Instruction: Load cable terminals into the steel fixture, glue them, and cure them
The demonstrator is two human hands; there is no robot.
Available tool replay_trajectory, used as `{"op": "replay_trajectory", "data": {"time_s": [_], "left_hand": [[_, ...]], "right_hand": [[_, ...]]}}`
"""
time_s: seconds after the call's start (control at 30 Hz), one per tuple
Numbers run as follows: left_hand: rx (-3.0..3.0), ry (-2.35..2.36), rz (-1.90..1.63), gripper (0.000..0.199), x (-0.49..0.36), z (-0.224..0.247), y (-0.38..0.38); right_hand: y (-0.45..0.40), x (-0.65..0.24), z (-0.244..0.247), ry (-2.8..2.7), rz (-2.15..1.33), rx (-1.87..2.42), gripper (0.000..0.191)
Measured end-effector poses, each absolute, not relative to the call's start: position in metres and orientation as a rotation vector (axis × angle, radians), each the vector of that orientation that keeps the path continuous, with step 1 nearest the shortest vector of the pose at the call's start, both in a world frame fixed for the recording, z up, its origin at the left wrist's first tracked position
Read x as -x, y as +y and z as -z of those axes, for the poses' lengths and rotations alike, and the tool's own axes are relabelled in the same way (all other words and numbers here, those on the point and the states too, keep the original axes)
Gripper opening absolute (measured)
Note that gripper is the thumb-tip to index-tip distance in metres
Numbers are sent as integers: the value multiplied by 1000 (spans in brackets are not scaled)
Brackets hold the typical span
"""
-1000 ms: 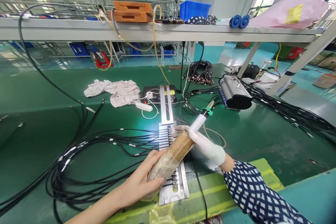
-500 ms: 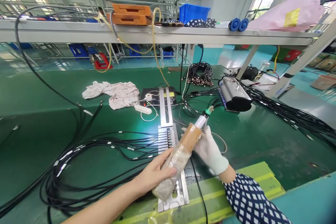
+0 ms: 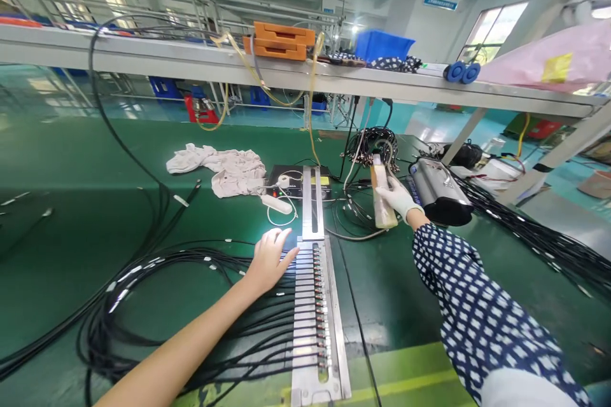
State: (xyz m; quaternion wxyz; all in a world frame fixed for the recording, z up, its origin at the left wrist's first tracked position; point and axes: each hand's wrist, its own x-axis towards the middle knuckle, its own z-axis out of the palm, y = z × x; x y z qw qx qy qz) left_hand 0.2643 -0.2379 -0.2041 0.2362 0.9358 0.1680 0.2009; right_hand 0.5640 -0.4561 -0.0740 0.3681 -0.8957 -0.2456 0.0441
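My bare left hand (image 3: 271,261) hovers over or rests on the black cables (image 3: 281,296) at the left side of the long metal fixture (image 3: 304,388). Its fingers are spread and hold nothing. A row of cable ends with small metal connectors (image 3: 319,302) lies in the fixture. Further back on the right, my gloved right hand (image 3: 398,197) is closed around a handheld tool wrapped in brown and clear tape (image 3: 382,200). The tool is tilted steeply, its narrower end upward beside a bundle of cables (image 3: 370,143). Whether its bottom touches the bench cannot be made out.
Behind the fixture sits a black box (image 3: 286,178) with a white plug and cord. A crumpled whitish cloth (image 3: 233,172) lies to its left. A silver device (image 3: 439,191) stands right of my right hand, near thick cable bundles. A shelf (image 3: 267,73) crosses above the bench.
My left hand has let go of the taped tool and moved left to the cables. My right hand has carried the tool back and right, uncovering the fixture's lower row. The view has shifted.
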Motion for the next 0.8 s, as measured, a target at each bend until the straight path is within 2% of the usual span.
{"op": "replay_trajectory", "data": {"time_s": [0.17,0.27,0.37,0.5,0.63,0.73,0.8], "left_hand": [[-2614,489,-576,38,-267,236,-234],[-2642,470,-606,37,-269,241,-236],[-2666,471,-617,38,-268,241,-236],[-2650,462,-606,39,-269,240,-236],[-2614,460,-616,38,-269,237,-234],[-2584,461,-583,37,-267,234,-233],[-2571,444,-552,37,-265,233,-231]], "right_hand": [[-413,-561,76,-766,-9,2586,39],[-364,-544,86,-1004,51,2623,43],[-299,-538,93,-1222,55,2578,38],[-231,-549,85,-1268,16,2599,46],[-227,-550,36,-1343,-23,2561,37],[-276,-528,-29,-1421,3,2449,37],[-327,-496,-64,-1531,-96,2321,37]]}}
